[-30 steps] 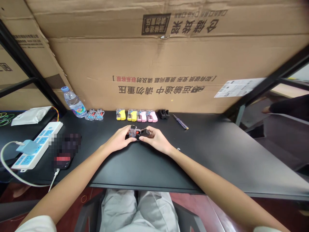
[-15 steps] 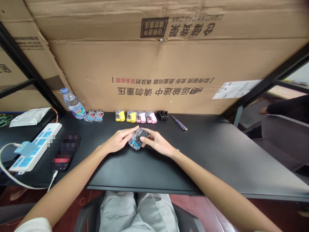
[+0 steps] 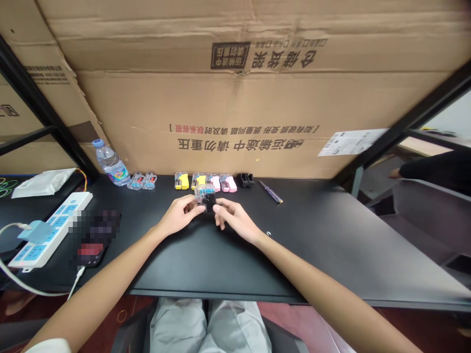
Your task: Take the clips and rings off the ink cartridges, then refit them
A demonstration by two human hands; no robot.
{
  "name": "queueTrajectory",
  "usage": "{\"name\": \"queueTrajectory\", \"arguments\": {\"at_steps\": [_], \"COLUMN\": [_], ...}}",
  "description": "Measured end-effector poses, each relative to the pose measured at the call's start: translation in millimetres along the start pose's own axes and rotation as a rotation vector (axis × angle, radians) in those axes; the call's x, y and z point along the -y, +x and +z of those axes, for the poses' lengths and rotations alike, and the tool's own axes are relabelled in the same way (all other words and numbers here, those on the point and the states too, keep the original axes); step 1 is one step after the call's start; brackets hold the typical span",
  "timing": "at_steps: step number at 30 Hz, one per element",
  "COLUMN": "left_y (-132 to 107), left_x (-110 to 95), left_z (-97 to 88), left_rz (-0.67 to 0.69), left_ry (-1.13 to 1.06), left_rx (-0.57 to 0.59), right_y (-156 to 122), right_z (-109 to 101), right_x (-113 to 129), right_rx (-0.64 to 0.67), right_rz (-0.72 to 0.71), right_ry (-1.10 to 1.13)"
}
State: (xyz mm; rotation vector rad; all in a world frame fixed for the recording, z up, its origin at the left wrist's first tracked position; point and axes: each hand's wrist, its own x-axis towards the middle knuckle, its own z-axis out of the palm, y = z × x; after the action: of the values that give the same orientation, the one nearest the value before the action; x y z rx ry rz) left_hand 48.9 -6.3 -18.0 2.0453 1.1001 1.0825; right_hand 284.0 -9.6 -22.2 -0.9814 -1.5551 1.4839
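My left hand (image 3: 181,214) and my right hand (image 3: 232,219) meet over the middle of the black table (image 3: 312,245). Between their fingertips they hold a small clear plastic cartridge with a black part and a blue spot (image 3: 206,197), lifted slightly and stood upright. Both hands pinch it, thumbs and forefingers closed on its sides. Behind it along the table's back edge lies a row of similar cartridges: two clear ones (image 3: 142,181), yellow ones (image 3: 182,181), pink ones (image 3: 227,183) and a black piece (image 3: 246,180).
A screwdriver (image 3: 270,191) lies right of the row. A water bottle (image 3: 110,162), a white power strip (image 3: 47,230) with a blue plug, a phone on a cable (image 3: 91,240) and a white bag (image 3: 42,176) are at left. A cardboard wall (image 3: 235,108) backs the table. Another person's sleeve (image 3: 434,166) shows at right.
The cartridge has been turned in my fingers from lying tilted to standing upright and raised a little toward the back row. Both hands shifted slightly forward with it.
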Motion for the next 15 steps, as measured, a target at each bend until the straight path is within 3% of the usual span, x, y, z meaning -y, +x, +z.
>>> {"name": "queueTrajectory", "arguments": {"at_steps": [3, 6, 8, 11, 12, 15], "left_y": [4, 4, 3, 3, 3, 4], "left_x": [-2, -4, -5, -5, -5, -3], "left_z": [-6.6, -9.6, -6.4, -1.1, -0.9, -3.9], "left_rz": [-0.063, -0.107, -0.106, -0.097, -0.108, -0.141], "left_ry": [-0.092, -0.14, -0.102, -0.083, -0.104, -0.162], "left_rx": [-0.009, -0.113, -0.116, 0.008, -0.008, -0.203], "right_y": [2, 4, 5, 5, 6, 7], "right_z": [-6, -10, -10, -11, -12, -14], "right_x": [3, 6, 8, 10, 10, 10], "right_rx": [-0.125, -0.245, -0.224, -0.125, -0.139, -0.274], "right_rz": [-0.035, -0.077, -0.073, -0.052, -0.06, -0.104], "right_ry": [-0.129, -0.114, -0.135, -0.207, -0.214, -0.173]}}
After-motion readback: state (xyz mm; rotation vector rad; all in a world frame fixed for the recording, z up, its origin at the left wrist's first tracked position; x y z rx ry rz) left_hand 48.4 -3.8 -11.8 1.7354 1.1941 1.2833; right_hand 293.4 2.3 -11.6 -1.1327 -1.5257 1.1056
